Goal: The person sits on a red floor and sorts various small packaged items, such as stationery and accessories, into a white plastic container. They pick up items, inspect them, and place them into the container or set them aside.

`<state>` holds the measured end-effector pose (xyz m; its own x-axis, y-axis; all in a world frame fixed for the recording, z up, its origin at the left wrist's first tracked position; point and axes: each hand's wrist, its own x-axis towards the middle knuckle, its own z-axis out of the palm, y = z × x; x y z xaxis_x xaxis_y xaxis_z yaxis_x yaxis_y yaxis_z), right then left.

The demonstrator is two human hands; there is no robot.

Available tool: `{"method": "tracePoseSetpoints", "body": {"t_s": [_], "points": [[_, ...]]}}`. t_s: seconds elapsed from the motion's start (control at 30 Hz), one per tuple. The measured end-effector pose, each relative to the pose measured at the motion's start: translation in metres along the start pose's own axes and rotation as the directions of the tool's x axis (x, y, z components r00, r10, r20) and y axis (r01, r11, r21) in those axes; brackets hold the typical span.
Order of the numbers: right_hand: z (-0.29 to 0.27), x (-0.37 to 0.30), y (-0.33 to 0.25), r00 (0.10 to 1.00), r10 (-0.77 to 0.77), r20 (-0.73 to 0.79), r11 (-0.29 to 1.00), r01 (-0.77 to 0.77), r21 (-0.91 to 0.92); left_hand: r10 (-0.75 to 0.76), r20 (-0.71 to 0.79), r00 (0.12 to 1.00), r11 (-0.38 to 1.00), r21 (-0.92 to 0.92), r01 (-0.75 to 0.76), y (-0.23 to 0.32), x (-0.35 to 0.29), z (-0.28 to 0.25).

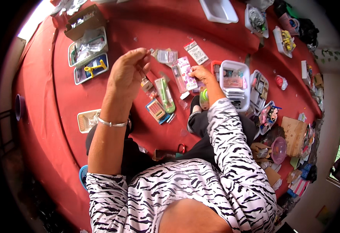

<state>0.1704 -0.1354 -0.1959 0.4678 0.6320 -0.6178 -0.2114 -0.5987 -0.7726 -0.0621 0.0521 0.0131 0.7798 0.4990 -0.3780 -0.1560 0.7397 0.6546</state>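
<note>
My left hand [128,70] is raised over the red cloth [61,77], its fingertips pinched on a small clear plastic packet [165,56]. My right hand [201,73] reaches forward and rests on a pink-and-white packaged item [185,72] lying on the cloth. Just beneath my left hand lie a green tool in clear packaging [164,94], a small calculator-like card [156,110] and a small brown packet [147,84]. A white tray of small goods [235,83] stands just right of my right hand.
Flat boxes of small items [89,58] and a cardboard box [85,22] lie at the far left. An empty white tray [219,9] and more trays [284,40] sit at the back. A small basket-like tray [87,120] is at left; cartons and a pink bowl [278,149] crowd the right.
</note>
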Motion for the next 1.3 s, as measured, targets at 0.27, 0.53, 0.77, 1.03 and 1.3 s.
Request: {"method": "tracePoseSetpoints", "body": {"t_s": [0.27,0.53,0.77,1.03,1.3], "points": [[-0.007,-0.132,-0.163,0.885,-0.455,0.100,0.883,0.434,0.179,0.023,-0.068,0.997,0.978,0.210,-0.008,-0.001,-0.012,0.017],[0.046,-0.190,-0.168,0.864,-0.494,-0.091,0.746,0.476,0.466,-0.135,0.418,0.898,0.983,0.167,0.070,-0.033,-0.020,0.044],[0.048,-0.171,-0.175,0.292,-0.869,-0.399,0.472,0.730,-0.494,-0.020,0.313,0.949,0.986,0.161,-0.032,-0.035,-0.012,0.044],[0.028,-0.186,-0.173,0.618,-0.757,-0.214,0.608,0.545,-0.578,-0.133,0.467,0.874,0.936,0.349,-0.044,-0.040,-0.001,0.051],[-0.018,-0.169,-0.170,0.580,-0.692,-0.430,0.717,0.622,-0.315,-0.319,0.570,0.757,0.814,0.575,-0.090,-0.045,-0.013,0.062]]}}
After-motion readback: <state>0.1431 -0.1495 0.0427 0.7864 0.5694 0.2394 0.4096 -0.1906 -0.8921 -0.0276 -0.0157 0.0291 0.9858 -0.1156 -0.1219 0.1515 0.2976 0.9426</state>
